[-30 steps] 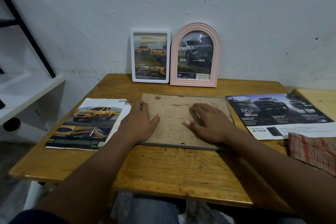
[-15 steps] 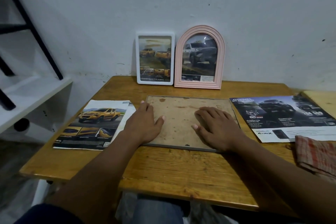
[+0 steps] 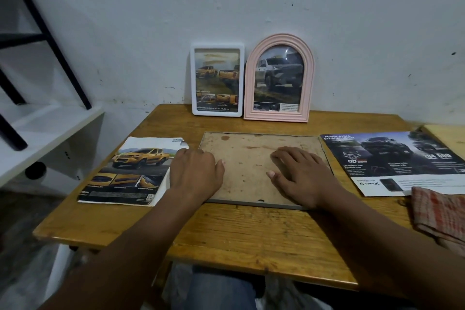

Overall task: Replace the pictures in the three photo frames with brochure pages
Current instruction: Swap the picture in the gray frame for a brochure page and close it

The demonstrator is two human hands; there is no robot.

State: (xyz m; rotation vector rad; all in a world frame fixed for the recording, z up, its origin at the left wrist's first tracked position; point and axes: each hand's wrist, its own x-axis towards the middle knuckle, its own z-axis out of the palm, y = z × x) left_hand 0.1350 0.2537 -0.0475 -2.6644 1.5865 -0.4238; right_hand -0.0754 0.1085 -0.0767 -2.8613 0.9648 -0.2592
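**Q:** ok so where's the big rectangular frame with the thin grey metal rim?

**A:** Lying face down in the middle of the wooden counter, stained brown backing board up. Both hands are on it, palms down. The left hand sits across the frame's left edge, fingers close together and pointing toward the wall, thumb stuck out onto the board. The right hand rests flat on the right half of the board, fingers pretty much straight and side by side, angled left. Neither hand is pinching or gripping anything, they're just pressing or resting on it.

**Q:** and the other two frames?

**A:** At the back of the counter, upright, leaning on the scuffed white wall. The white rounded-corner plastic frame is on the left with a yellow-pickup page in it. The pink arched frame is just beside it with a grey truck page in it.

**Q:** anything else lying around?

**A:** A brochure showing a yellow pickup is flat just left of the big frame, partly under the left hand. A dark brochure page with a black truck is on the right. A red checked cloth overlaps that page's near corner. There's a white shelf off to the left.
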